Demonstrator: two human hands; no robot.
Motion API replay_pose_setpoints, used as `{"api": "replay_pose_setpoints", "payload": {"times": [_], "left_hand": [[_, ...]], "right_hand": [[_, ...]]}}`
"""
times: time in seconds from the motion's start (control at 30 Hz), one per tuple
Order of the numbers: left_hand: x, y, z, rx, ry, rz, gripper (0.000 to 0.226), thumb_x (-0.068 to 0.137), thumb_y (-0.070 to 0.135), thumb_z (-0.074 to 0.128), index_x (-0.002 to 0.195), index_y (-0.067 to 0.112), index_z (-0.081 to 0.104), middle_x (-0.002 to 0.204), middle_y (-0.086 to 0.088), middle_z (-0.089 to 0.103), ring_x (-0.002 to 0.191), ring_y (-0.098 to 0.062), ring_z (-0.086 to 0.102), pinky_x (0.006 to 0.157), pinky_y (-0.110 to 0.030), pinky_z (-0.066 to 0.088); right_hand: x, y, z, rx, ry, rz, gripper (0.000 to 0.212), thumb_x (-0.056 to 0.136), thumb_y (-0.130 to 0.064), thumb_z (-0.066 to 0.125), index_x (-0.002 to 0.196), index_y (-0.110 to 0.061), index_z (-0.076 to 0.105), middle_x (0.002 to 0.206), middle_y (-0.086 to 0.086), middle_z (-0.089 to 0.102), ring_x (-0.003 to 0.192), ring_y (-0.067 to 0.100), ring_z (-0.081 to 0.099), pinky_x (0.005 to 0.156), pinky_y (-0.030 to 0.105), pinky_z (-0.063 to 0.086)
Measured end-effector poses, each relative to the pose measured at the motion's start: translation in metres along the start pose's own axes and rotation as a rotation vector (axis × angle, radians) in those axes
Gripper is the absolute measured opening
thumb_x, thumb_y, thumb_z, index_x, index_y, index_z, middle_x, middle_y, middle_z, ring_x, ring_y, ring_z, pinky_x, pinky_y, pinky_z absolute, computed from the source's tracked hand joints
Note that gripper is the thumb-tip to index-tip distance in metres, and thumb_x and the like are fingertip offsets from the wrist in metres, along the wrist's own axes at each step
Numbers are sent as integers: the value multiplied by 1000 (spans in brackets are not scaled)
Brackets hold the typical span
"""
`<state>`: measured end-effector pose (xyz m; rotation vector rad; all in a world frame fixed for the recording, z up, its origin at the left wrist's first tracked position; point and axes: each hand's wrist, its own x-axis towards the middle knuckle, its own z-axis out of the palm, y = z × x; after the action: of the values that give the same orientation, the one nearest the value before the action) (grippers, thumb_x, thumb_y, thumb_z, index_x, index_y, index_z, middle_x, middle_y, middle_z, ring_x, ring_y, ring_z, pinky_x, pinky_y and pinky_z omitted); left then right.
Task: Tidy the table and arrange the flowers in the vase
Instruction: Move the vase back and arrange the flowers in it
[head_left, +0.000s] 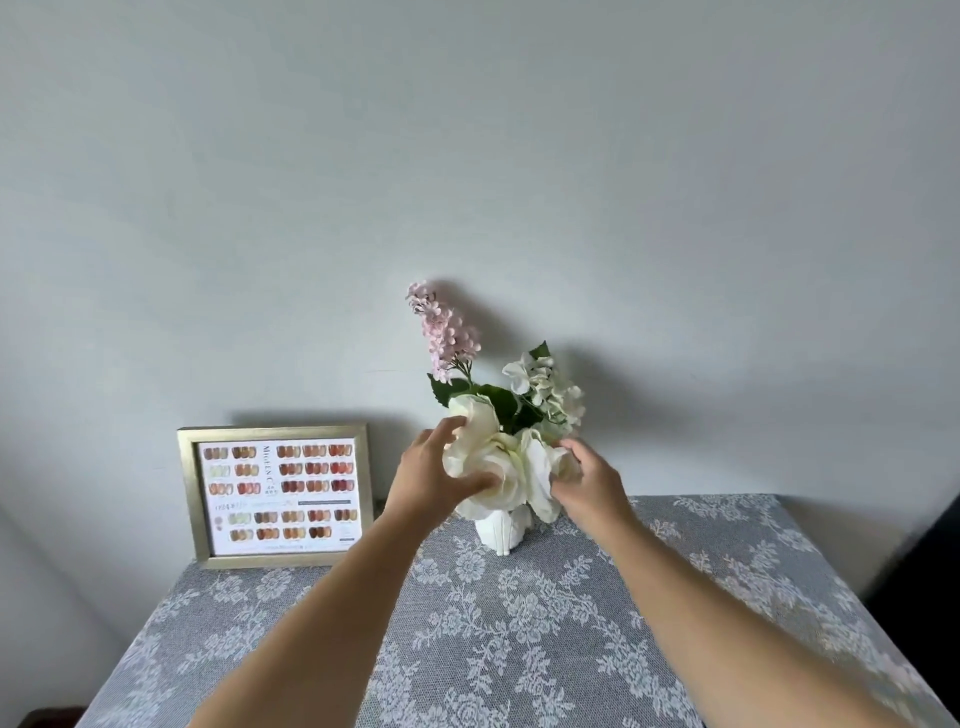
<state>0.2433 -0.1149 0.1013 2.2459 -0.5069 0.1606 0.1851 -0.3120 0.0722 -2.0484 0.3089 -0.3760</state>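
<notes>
Both hands were up at the bouquet, seen from the one head camera looking down my forearms. Left hand (434, 475) was curled around the big white bloom (480, 452), fingers over its outer petals at about nine o'clock of the flower head and thumb tucked under, cupping it loosely rather than squeezing, I judged so the soft petals kept their shape while I turned it. Right hand (592, 480) sat at the three o'clock side of the second white bloom (543, 470), fingertips drawn together and pinching a petal edge, likely to tease it outward and fill the gap between the two heads. The white vase (501, 530) stood on the grey lace-patterned tablecloth (519, 623) near the far edge of the table, at twelve o'clock from me, mostly hidden beneath the blooms so only its lower body showed. A pink flower spike (441, 327) rose from it toward eleven o'clock, and a cluster of small white blossoms (545, 384) leaned toward one o'clock, both already seated in the vase with green leaves (501, 402) between them. At nine o'clock of the vase, well apart from it, a gold-framed colour chart (278, 493) leaned back against the wall. No loose stems or clutter lay on the cloth, so I took the tidying as done and only the final shaping of the flowers as left.
</notes>
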Motion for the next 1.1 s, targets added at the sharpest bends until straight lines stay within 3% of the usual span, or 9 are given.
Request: {"api": "replay_pose_setpoints", "payload": {"times": [0.13, 0.23, 0.33, 0.5, 0.7, 0.9, 1.1], "left_hand": [[2, -1, -3, 24, -7, -4, 77, 53, 54, 80, 120, 41, 42, 118, 4, 56, 99, -17, 54, 84, -33, 46], [1, -2, -3, 31, 3, -17, 79, 52, 58, 79, 119, 44, 40, 119, 5, 54, 99, -15, 53, 86, -34, 46], [-1, -1, -1, 34, 0, -12, 82, 51, 61, 76, 121, 43, 39, 120, 5, 52, 98, -16, 54, 82, -31, 46], [-3, -1, 2, 55, 22, -13, 82, 54, 61, 75, 124, 42, 37, 122, 6, 51, 99, -17, 55, 79, -30, 46], [-4, -2, 3, 71, 30, -31, 84, 53, 65, 74, 124, 44, 35, 123, 7, 50, 103, -17, 55, 84, -39, 51], [-3, 1, 3, 99, 34, -40, 84, 54, 65, 73, 125, 43, 35, 122, 7, 51, 102, -19, 56, 83, -38, 51], [0, 9, 2, 104, 41, -71, 80, 57, 62, 73, 125, 42, 36, 123, 5, 52, 100, -22, 58, 81, -40, 52]], "right_hand": [[7, -7, -14, -59, 132, -79, 29, 80, -38, 56, 108, -31, 53, 106, -7, 53, 89, 10, 55, 66, 23, 46], [33, -27, -31, -103, 288, -122, 26, 83, -38, 57, 106, -26, 56, 108, -2, 53, 101, 19, 53, 77, 28, 41], [57, -44, -39, -323, 233, -116, 43, 77, -42, 66, 114, -24, 54, 120, 4, 52, 108, 25, 49, 88, 34, 42], [70, -52, -23, -572, 201, -111, 49, 68, -49, 72, 109, -25, 60, 121, 3, 51, 108, 27, 49, 87, 37, 40], [72, -47, -10, -634, 302, -157, 27, 75, -33, 72, 98, -20, 69, 118, 2, 58, 105, 27, 50, 84, 41, 37], [69, -61, -19, -468, 348, -234, 13, 76, -22, 72, 85, -13, 70, 112, 4, 62, 100, 28, 52, 83, 39, 43], [50, -86, -25, -466, 224, -464, 10, 73, -15, 74, 68, -12, 66, 132, 7, 53, 118, 29, 48, 97, 43, 36]]}}
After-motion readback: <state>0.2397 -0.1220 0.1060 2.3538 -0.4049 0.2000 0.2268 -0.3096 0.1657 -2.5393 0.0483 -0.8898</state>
